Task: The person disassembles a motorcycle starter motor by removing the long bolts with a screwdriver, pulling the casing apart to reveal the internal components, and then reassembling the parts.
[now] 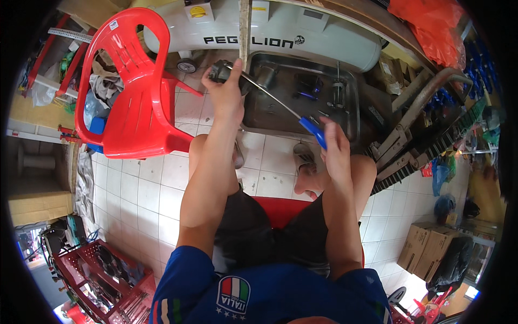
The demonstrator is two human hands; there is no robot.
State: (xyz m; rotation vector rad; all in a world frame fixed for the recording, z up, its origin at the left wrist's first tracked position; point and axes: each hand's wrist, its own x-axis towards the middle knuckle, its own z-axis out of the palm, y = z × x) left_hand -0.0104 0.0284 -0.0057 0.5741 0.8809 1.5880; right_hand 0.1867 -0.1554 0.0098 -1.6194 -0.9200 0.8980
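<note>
My left hand [225, 97] is closed around a dark metal part [219, 71], raised near the left edge of a black tray. A long screwdriver [313, 130] with a blue handle is gripped at its handle end by my right hand [337, 151]. Its steel shaft slants up and left, with the tip end at the dark part; whether it sits inside the part cannot be made out. Beneath, the metal tray [270, 123] holds a round dark part [265, 74], a blue-and-black piece [308, 86], an upright rod-like metal part [338, 92] and several small pieces.
A red plastic chair [129, 127] stands to the left. Behind the tray lies a large pale tank [345, 46], with a post [244, 32] before it. A metal frame [399, 135] leans at the right. A red tool cart [110, 281] and cardboard boxes [426, 248] are nearer me.
</note>
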